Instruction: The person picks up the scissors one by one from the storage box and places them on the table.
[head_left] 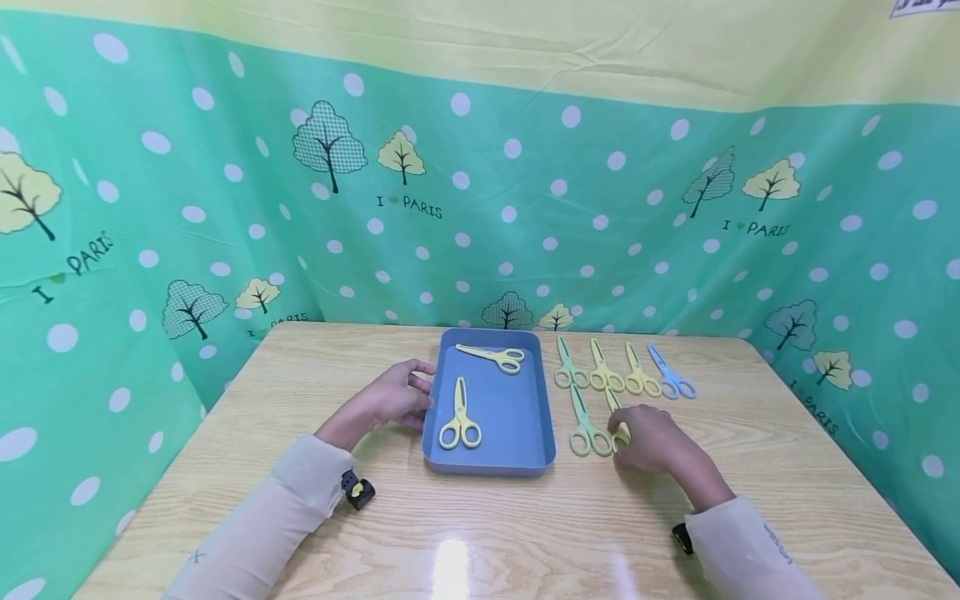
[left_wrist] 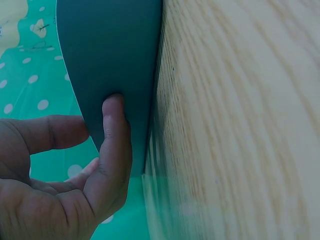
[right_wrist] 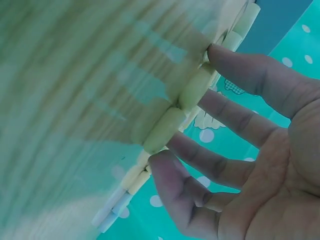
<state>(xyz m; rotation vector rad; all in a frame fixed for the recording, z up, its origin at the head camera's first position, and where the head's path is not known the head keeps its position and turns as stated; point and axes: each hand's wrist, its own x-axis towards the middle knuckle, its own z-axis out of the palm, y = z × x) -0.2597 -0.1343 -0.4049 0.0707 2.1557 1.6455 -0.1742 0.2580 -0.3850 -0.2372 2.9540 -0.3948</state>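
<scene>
Head: held scissors (head_left: 622, 434), tip away-left

The left arm (head_left: 258, 525) and right arm (head_left: 750, 546) reach forward, angled inward. The left hand (head_left: 393, 393) has bent fingers (left_wrist: 116, 145); the right hand (head_left: 652, 440) holds its thumb (right_wrist: 260, 75) opposite its fingers in a grip.

the table (head_left: 525, 525) offers passage in front, while green scissors (head_left: 583, 419) hem the tray (head_left: 487, 469) on its right.

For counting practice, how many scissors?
8 scissors: two in the tray, four in a row beside it, two nearer (one partly under the right hand; others may hide there).
</scene>
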